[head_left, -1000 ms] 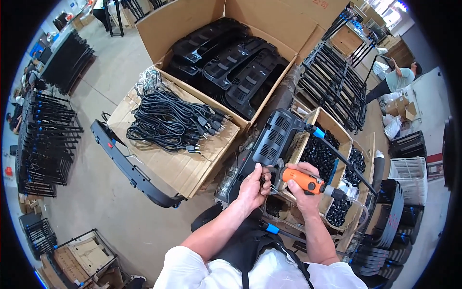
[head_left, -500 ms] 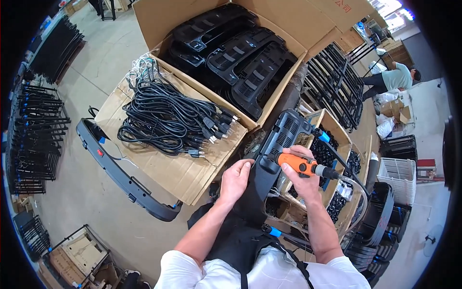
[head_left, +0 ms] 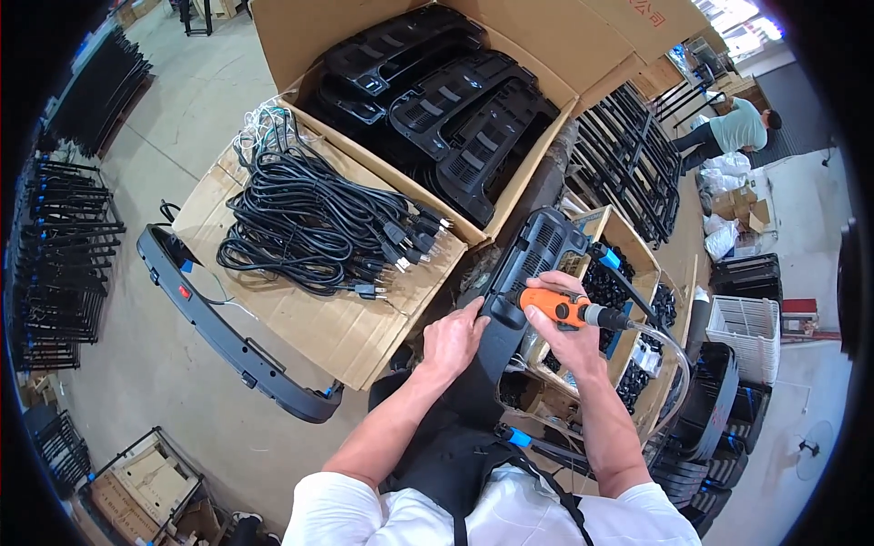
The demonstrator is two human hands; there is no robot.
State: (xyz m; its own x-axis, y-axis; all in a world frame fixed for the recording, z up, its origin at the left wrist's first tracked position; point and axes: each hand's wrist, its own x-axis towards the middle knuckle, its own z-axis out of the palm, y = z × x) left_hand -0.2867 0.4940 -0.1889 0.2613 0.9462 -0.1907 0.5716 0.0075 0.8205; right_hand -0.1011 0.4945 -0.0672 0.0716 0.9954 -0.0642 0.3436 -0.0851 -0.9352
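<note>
My right hand (head_left: 572, 335) is wrapped round an orange pneumatic screwdriver (head_left: 553, 307) with a hose at its back end. The tool's tip is at a long black plastic cover (head_left: 539, 247) with vent slots, lying on a dark curved surface in front of me. My left hand (head_left: 452, 344) is closed at the cover's near left edge. Its index fingertip reaches the edge while the other fingers curl in; what they hold, if anything, is hidden.
Black power cords (head_left: 314, 214) lie bundled on a cardboard sheet (head_left: 300, 332) to the left. Behind stands an open carton (head_left: 519, 196) of similar black covers. A wooden parts bin (head_left: 648, 264) with small black pieces is on the right. Farther right, a person (head_left: 739, 130) bends over.
My left hand has turned slightly, its index finger now stretched to the cover's edge. The screwdriver has shifted a little to the left. The far person has moved slightly.
</note>
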